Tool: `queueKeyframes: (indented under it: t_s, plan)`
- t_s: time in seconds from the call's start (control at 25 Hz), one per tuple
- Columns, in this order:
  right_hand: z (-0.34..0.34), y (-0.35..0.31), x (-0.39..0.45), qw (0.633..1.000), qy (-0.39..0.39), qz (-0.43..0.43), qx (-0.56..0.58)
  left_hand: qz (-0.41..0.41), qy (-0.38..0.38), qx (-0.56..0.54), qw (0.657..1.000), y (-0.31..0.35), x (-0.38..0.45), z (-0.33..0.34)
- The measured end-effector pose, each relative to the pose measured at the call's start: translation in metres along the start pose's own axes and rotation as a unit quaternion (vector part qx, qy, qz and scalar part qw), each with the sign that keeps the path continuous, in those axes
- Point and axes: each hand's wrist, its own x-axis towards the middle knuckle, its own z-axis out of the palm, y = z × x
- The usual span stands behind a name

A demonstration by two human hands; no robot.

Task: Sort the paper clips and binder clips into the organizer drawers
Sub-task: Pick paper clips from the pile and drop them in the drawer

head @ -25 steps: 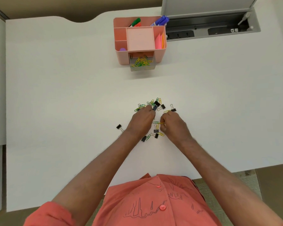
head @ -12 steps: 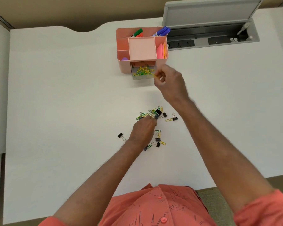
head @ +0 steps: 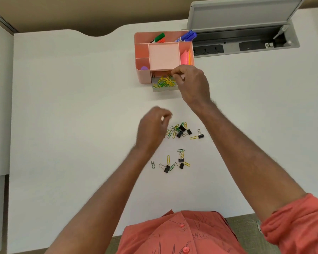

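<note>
My left hand (head: 151, 128) has lifted off the table (head: 62, 107), fingers curled, contents unclear. My right hand (head: 190, 84) hovers over the open drawer (head: 164, 85) of paper clips, fingertips pinched. Loose clips (head: 179, 132) lie just right of my left fingers.

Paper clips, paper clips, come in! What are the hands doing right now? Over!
Right hand over open drawer, fingers curled. Left hand blurred above loose clips, hold unclear. Binder clips unsorted on desk. Nothing blocking.
</note>
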Motion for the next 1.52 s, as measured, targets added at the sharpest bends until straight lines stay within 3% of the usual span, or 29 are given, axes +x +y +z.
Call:
queueKeyframes:
  t_s: [0.16,0.4,0.56,0.8,0.96,1.28,1.52]
  plan:
    - [-0.008,0.015,-0.042,0.999,0.033,0.030,0.029,0.016,0.095,0.039,0.995,0.013,0.078,-0.028]
    - [-0.010,0.052,-0.105,0.994,0.007,0.093,0.047,0.023,0.053,0.108,0.993,0.014,0.114,-0.024]
    - [0.002,0.064,-0.136,0.995,-0.051,0.083,0.030,0.066,0.097,0.054,0.992,0.007,0.079,-0.013]
    - [0.024,0.066,-0.154,0.980,-0.181,-0.028,-0.077,-0.026,-0.023,0.030,0.999,-0.031,-0.027,0.021]
    - [0.029,0.067,-0.151,0.983,-0.178,-0.016,-0.051,-0.045,-0.094,0.086,0.991,-0.044,-0.051,0.031]
    - [0.014,0.068,-0.171,0.986,-0.154,-0.019,-0.058,0.005,-0.097,0.160,0.982,-0.041,-0.045,0.035]
    - [0.008,0.075,-0.191,0.975,-0.198,-0.004,-0.103,0.060,-0.088,0.140,0.984,-0.043,-0.058,0.035]
